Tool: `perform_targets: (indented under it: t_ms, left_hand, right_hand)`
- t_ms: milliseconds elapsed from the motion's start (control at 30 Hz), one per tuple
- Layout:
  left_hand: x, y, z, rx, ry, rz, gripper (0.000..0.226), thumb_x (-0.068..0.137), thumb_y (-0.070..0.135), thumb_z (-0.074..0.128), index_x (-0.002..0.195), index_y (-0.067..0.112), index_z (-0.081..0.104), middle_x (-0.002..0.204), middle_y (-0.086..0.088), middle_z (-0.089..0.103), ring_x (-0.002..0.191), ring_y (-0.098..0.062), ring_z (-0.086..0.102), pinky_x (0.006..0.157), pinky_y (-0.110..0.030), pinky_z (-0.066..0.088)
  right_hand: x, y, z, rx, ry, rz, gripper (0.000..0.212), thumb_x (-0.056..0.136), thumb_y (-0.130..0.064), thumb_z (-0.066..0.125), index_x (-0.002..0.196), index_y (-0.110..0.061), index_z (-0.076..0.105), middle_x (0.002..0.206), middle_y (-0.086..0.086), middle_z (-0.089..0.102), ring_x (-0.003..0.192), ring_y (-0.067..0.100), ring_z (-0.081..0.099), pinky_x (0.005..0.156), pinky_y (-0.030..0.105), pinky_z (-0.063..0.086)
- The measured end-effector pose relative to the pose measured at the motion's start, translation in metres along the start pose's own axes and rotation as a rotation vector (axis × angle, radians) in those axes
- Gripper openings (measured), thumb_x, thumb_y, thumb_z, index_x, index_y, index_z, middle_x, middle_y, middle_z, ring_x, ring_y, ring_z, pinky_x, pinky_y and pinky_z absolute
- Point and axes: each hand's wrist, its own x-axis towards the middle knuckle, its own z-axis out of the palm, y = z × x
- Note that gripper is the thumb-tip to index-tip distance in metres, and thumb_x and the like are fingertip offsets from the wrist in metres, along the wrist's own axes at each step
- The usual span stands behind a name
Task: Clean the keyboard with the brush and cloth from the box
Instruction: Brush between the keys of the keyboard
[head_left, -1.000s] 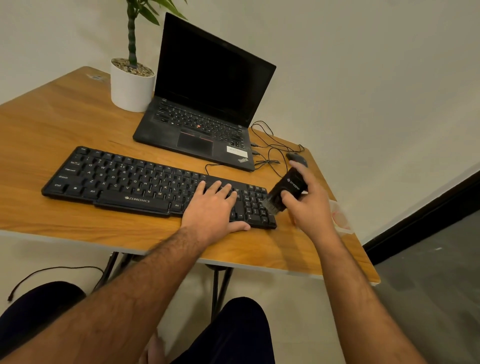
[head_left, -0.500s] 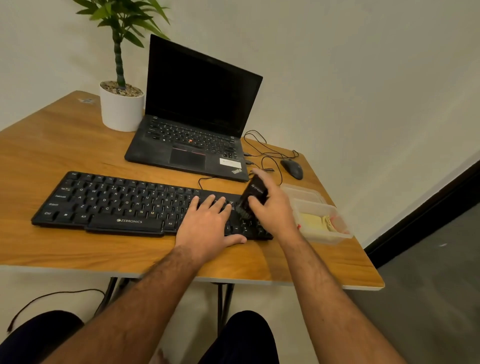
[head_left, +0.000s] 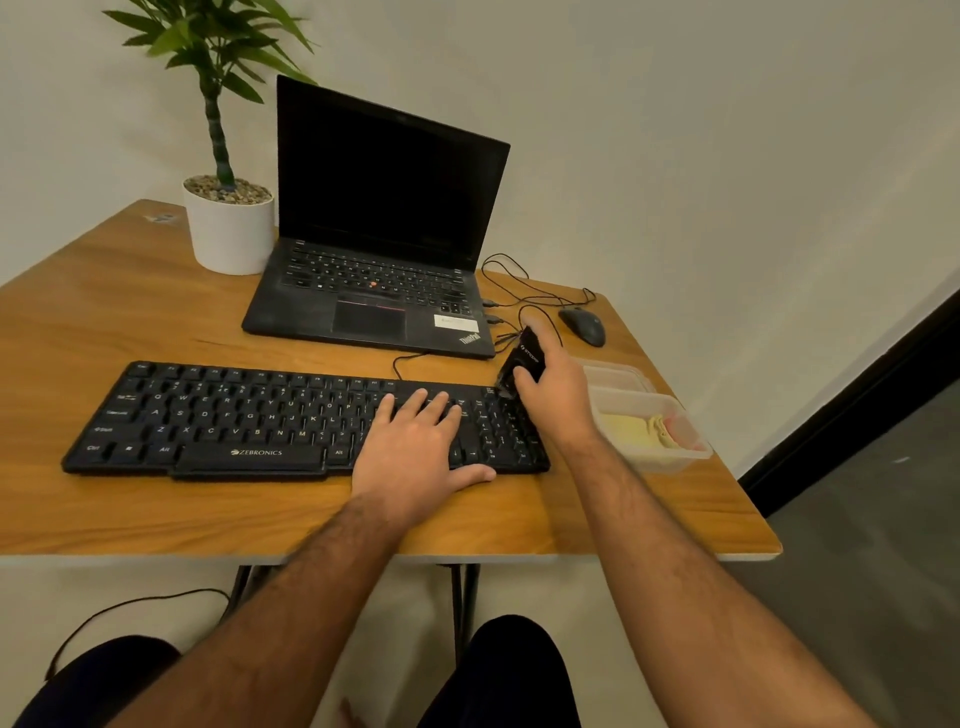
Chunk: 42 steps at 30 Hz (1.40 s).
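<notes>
Black brush (head_left: 523, 364), gripped in my right hand (head_left: 558, 387), has moved from the keyboard's (head_left: 260, 415) near-right edge to its far-right corner; brushing underway. Left hand (head_left: 415, 441) flat, steadying keys.

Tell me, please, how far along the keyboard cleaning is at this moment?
Done: the brush is out of the box. In hand: the right hand holds it at the keyboard's far right corner, while the left hand lies flat on the keys. Left: brushing the other keys and wiping; the cloth lies in the box.
</notes>
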Motion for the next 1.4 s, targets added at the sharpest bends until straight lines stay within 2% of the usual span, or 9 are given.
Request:
perform_targets:
  t_ms: [133, 600, 767, 933, 1033, 1133, 1200, 1300, 1400]
  left_hand:
    - [-0.002, 0.001, -0.001, 0.009, 0.003, -0.004, 0.099, 0.082, 0.088, 0.023, 0.158, 0.025, 0.024, 0.165, 0.001, 0.021, 0.153, -0.02, 0.012, 0.125, -0.05, 0.005]
    - [-0.008, 0.008, -0.01, 0.046, -0.006, -0.032, 0.096, 0.083, 0.087, 0.029, 0.156, 0.024, 0.03, 0.164, 0.001, 0.024, 0.153, -0.02, 0.016, 0.124, -0.047, 0.008]
    - [-0.013, 0.018, -0.014, 0.046, -0.007, -0.033, 0.086, 0.091, 0.077, 0.035, 0.156, 0.022, 0.03, 0.164, -0.003, 0.027, 0.152, -0.024, 0.018, 0.124, -0.047, 0.012]
    - [-0.024, 0.024, -0.019, -0.055, 0.053, -0.031, 0.067, 0.098, 0.061, 0.044, 0.151, 0.021, 0.04, 0.159, -0.001, 0.036, 0.15, -0.02, 0.024, 0.124, -0.043, 0.016]
    - [-0.032, 0.033, -0.031, -0.186, 0.159, -0.039, 0.054, 0.1, 0.052, 0.047, 0.143, 0.02, 0.052, 0.146, 0.0, 0.054, 0.138, -0.018, 0.044, 0.116, -0.038, 0.032]
    - [-0.039, 0.049, -0.048, -0.386, 0.316, -0.073, 0.041, 0.101, 0.047, 0.048, 0.126, 0.02, 0.066, 0.113, 0.004, 0.07, 0.101, -0.011, 0.063, 0.083, -0.027, 0.052]
    - [-0.044, 0.06, -0.057, -0.592, 0.413, -0.154, 0.037, 0.103, 0.045, 0.047, 0.115, 0.019, 0.07, 0.093, 0.009, 0.069, 0.08, -0.002, 0.061, 0.063, -0.017, 0.045]
    - [-0.047, 0.071, -0.065, -0.957, 0.421, -0.277, 0.042, 0.102, 0.049, 0.045, 0.103, 0.017, 0.072, 0.081, 0.008, 0.07, 0.069, -0.007, 0.066, 0.064, -0.025, 0.052]
    - [-0.051, 0.081, -0.071, -1.272, 0.283, -0.278, 0.042, 0.1, 0.054, 0.046, 0.097, 0.02, 0.071, 0.085, 0.002, 0.074, 0.069, -0.012, 0.068, 0.071, -0.035, 0.055]
  right_hand:
    - [-0.021, 0.002, -0.009, 0.028, 0.009, -0.02, 0.064, 0.092, -0.015, 0.062, 0.144, -0.043, 0.036, 0.126, -0.001, 0.06, 0.111, 0.013, 0.059, 0.09, 0.038, 0.057]
    - [-0.096, 0.005, -0.039, 0.007, 0.008, -0.014, 0.066, 0.091, -0.015, 0.064, 0.146, -0.04, 0.037, 0.134, -0.001, 0.057, 0.119, 0.014, 0.054, 0.1, 0.033, 0.049]
    - [-0.112, 0.003, -0.048, 0.051, -0.026, 0.018, 0.066, 0.089, -0.016, 0.066, 0.144, -0.042, 0.038, 0.132, 0.0, 0.058, 0.117, 0.015, 0.055, 0.099, 0.04, 0.052]
    - [-0.124, -0.001, -0.056, 0.134, -0.024, 0.042, 0.066, 0.085, -0.015, 0.071, 0.139, -0.041, 0.044, 0.131, -0.005, 0.059, 0.117, 0.014, 0.056, 0.1, 0.037, 0.051]
    - [-0.121, -0.013, -0.068, 0.319, 0.08, 0.09, 0.066, 0.08, -0.018, 0.08, 0.134, -0.038, 0.048, 0.122, -0.003, 0.063, 0.108, 0.012, 0.062, 0.088, 0.031, 0.057]
    - [-0.115, -0.028, -0.083, 0.522, 0.164, 0.132, 0.065, 0.076, -0.015, 0.083, 0.127, -0.037, 0.049, 0.114, -0.002, 0.062, 0.102, 0.017, 0.066, 0.071, 0.039, 0.063]
    - [-0.113, -0.039, -0.092, 0.637, 0.221, 0.155, 0.063, 0.075, -0.011, 0.084, 0.122, -0.031, 0.047, 0.112, 0.0, 0.06, 0.1, 0.02, 0.067, 0.066, 0.039, 0.063]
    - [-0.115, -0.048, -0.099, 0.802, 0.29, 0.18, 0.055, 0.076, -0.009, 0.083, 0.111, -0.026, 0.043, 0.112, 0.002, 0.056, 0.098, 0.02, 0.068, 0.067, 0.037, 0.063]
    - [-0.119, -0.052, -0.097, 0.911, 0.317, 0.195, 0.05, 0.077, -0.009, 0.083, 0.101, -0.025, 0.042, 0.116, 0.009, 0.057, 0.101, 0.024, 0.068, 0.073, 0.041, 0.063]
